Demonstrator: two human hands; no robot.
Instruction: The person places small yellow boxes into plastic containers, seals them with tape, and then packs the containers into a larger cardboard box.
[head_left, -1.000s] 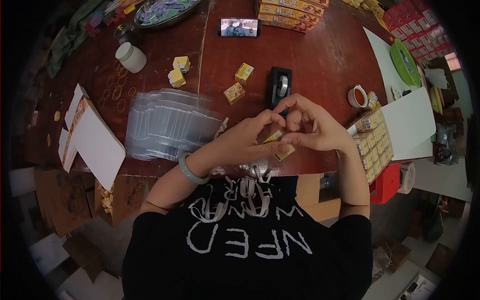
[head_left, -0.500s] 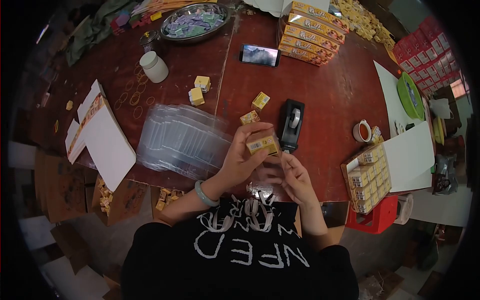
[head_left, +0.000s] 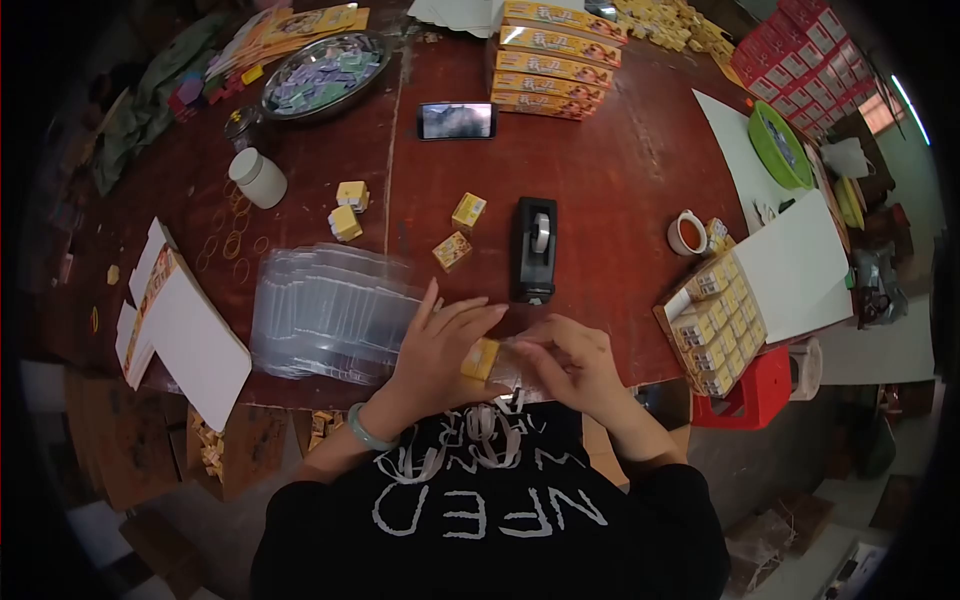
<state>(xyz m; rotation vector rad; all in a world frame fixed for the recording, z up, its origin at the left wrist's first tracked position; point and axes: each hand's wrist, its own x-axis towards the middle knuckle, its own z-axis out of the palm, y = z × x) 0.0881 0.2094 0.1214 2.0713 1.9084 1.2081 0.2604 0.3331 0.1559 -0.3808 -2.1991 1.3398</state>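
Note:
My left hand (head_left: pixel 435 345) is closed around a small yellow box (head_left: pixel 480 360), with its upper fingers stretched over it. Clear plastic shows around the box, partly hidden by the fingers. Close against the box's right side, my right hand (head_left: pixel 572 365) pinches with thumb and forefinger; what sits between them is too thin and blurred to make out. A black tape dispenser (head_left: pixel 535 250) stands just beyond my hands. Two more small boxes, one yellow (head_left: pixel 468 211) and one patterned (head_left: pixel 452 251), lie left of it. Flat clear plastic sleeves (head_left: pixel 330 320) are fanned out beside my left hand.
An open carton of small boxes (head_left: pixel 722 330) sits at the right edge, near a cup (head_left: pixel 687 233). Farther back are a phone (head_left: pixel 457 120), stacked yellow display boxes (head_left: pixel 555 62), a metal bowl (head_left: pixel 325 78) and a white jar (head_left: pixel 258 178). White cardboard (head_left: pixel 205 345) lies left.
Both hands have come nearer my body with the small box. My right hand has moved from beside the dispenser's front to the box's side. The view has shifted, so the table things appear farther left.

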